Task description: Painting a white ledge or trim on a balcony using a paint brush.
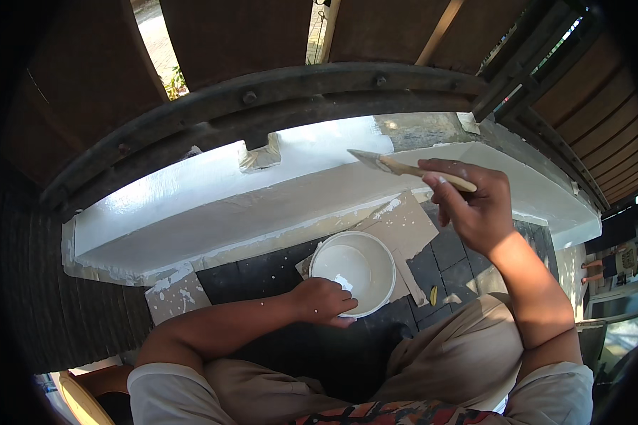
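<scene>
My right hand [470, 204] grips the pale wooden handle of a paintbrush [393, 164]. The brush's flat bristles point left, over the low wall. At the near left of a round white plastic bucket [385, 255], my left hand [327, 302] is closed on the rim, with the thumb outside. White paint lies in the bucket's bottom. Glossy wet white paint covers much of the ledge top of the low wall [319, 146]. It ends in a ragged edge at the right, beside bare grey concrete [420, 132]. Masking tape [261, 155] lines a notch in the ledge.
A dark slatted fence [244, 37] with a bolted rail [308, 85] runs just behind the ledge. Paint-spattered cardboard [404, 223] lies on dark floor tiles [449, 265] under the bucket. More cardboard [178, 297] is at the left. Another person [611, 265] stands far right.
</scene>
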Available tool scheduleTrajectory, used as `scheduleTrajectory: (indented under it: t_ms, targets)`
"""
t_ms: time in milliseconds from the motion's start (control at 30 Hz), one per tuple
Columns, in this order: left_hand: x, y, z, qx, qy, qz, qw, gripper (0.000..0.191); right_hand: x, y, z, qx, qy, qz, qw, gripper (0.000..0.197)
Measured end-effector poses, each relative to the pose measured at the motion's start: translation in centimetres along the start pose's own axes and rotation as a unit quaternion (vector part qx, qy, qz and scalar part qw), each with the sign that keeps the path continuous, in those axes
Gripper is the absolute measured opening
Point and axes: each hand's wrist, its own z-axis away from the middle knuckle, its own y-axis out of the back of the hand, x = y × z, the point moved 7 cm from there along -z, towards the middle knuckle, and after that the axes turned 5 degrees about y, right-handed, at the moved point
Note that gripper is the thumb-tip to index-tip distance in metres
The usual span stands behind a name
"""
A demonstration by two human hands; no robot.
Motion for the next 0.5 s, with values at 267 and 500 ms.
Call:
scheduleTrajectory:
  t_ms: [267, 500]
  targets:
    - [-0.1, 0.2, -0.6, -0.015, 0.0, -0.003, 1.0, 0.033, 5.0, 3.8, -0.6, 0.01, 0.187, 0.192, 0.963, 0.035]
    - [-0.1, 0.2, -0.7, -0.066, 0.019, -0.015, 0.998, 0.035, 10.2, 2.8, -3.4, 0.027, 0.254, 0.209, 0.944, 0.042]
